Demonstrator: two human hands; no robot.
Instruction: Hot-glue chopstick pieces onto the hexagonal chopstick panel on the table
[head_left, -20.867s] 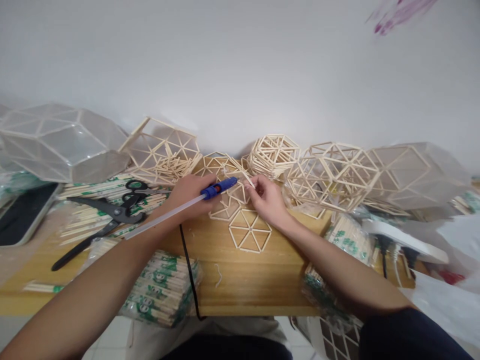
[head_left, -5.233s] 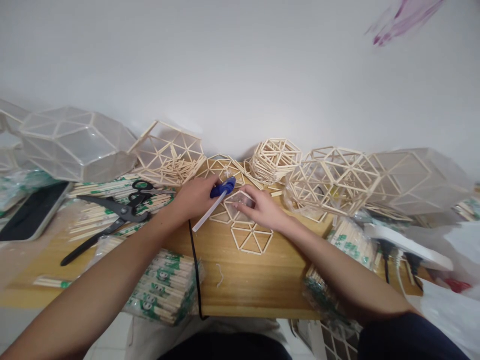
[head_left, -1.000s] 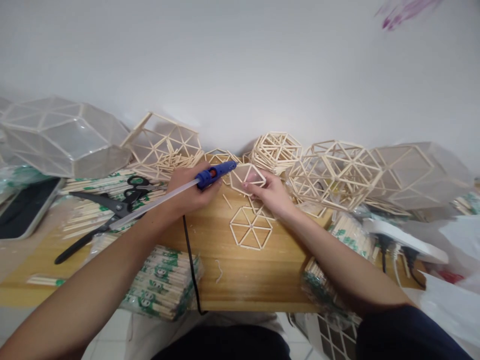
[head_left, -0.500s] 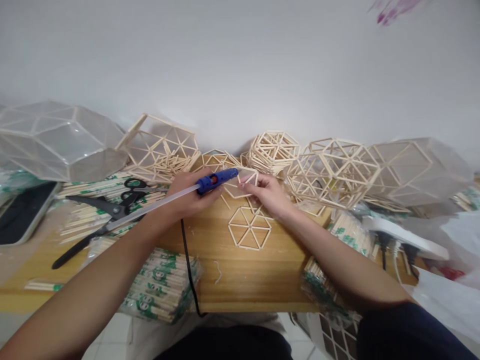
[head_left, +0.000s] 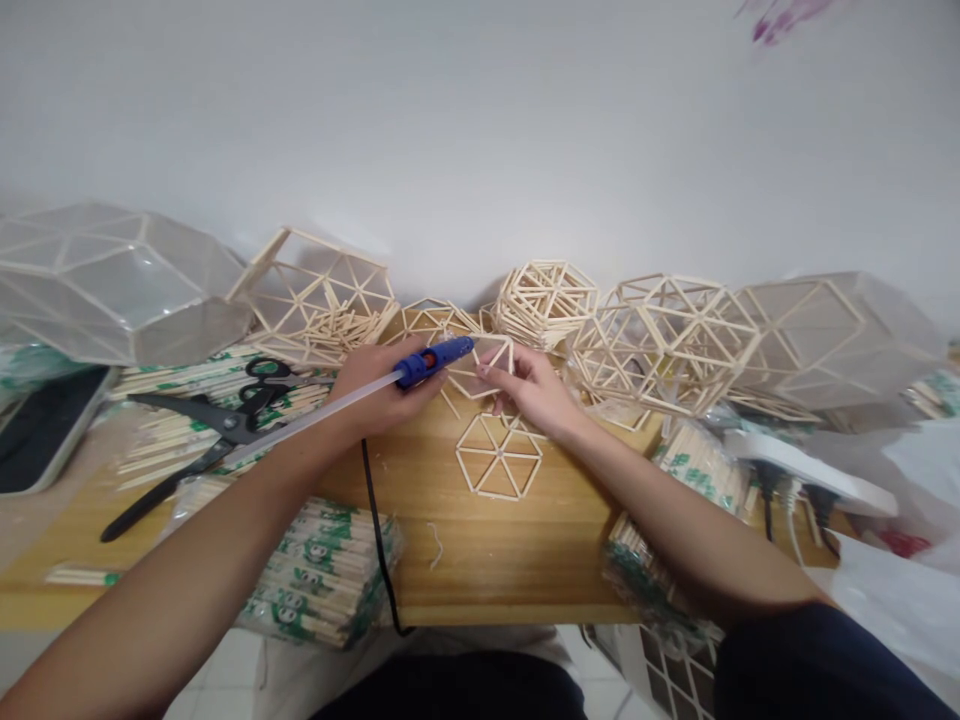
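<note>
Wrapped in my left hand is a blue hot glue gun, its nozzle pointing right and a long clear glue stick jutting from its rear. My right hand pinches the right side of a wooden-stick frame, held up from the table close to the nozzle. Whether the nozzle touches the frame I cannot tell. Just below my right hand, a hexagon of sticks with spokes lies flat on the wooden table. A black cord runs down from beneath my left hand.
Stacked stick hexagons and an open stick lattice stand along the wall. Covered polyhedrons sit at both ends. Left are large shears, scissors, a phone and bagged chopsticks. A power strip lies right.
Both hands keep nearly the same place and grip. The glue gun's nozzle and the held frame have shifted very slightly left; the flat hexagon stays put.
</note>
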